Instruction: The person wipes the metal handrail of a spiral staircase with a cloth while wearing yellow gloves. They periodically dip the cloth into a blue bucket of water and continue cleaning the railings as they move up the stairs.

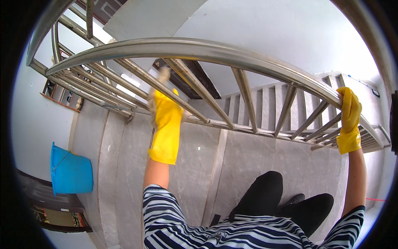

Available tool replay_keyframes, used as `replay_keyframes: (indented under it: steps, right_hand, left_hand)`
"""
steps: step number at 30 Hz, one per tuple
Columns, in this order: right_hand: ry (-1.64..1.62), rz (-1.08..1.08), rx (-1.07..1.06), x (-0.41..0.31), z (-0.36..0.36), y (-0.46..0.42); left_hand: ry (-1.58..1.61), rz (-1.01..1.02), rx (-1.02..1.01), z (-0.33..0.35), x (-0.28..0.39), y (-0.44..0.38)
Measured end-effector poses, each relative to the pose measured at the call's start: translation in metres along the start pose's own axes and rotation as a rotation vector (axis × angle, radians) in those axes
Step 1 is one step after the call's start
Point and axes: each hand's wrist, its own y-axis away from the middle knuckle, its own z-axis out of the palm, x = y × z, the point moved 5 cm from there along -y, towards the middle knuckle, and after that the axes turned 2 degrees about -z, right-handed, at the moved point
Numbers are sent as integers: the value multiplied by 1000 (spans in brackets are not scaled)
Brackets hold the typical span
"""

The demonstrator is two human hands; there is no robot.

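My left hand (168,113) wears a yellow rubber glove and holds a pale cloth (164,74), blurred, against a slanted metal baluster (136,74) of the stair railing. Part of the cloth shows to the left of the glove, and the fingers are partly hidden by a bar. Farther right, my right hand (349,119), in a matching glove, is closed around the stainless steel handrail (217,49). Dull brownish marks show on several balusters below the rail.
A blue plastic bucket (73,171) with a wire handle stands at the left on the tiled steps. Beyond the railing, another flight of grey stairs (270,105) runs beside a white wall (264,34). A dark door (199,77) shows between the balusters. My bent knees (264,193) are below the railing.
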Motion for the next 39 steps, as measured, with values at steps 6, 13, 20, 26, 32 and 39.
replay_keyframes:
  steps: [6, 13, 20, 26, 32, 39]
  right_hand:
    - [-33, -24, -23, -7, 8, -3]
    - [58, -31, -15, -6, 3, -3]
    - [8, -79, -1, -4, 9, 0]
    - [16, -36, 10, -3, 14, 4]
    - [34, -25, -6, 14, 10, 9]
    - [46, -14, -18, 20, 0, 3]
  left_hand:
    - [761, -245, -363, 102, 3, 20]
    - [1347, -588, -297, 85, 20, 40]
    - [797, -205, -327, 93, -4, 73]
    - [880, -565, 428, 35, -121, 88]
    - [43, -26, 561, -64, -124, 2]
    - [-153, -116, -368, 27, -88, -16]
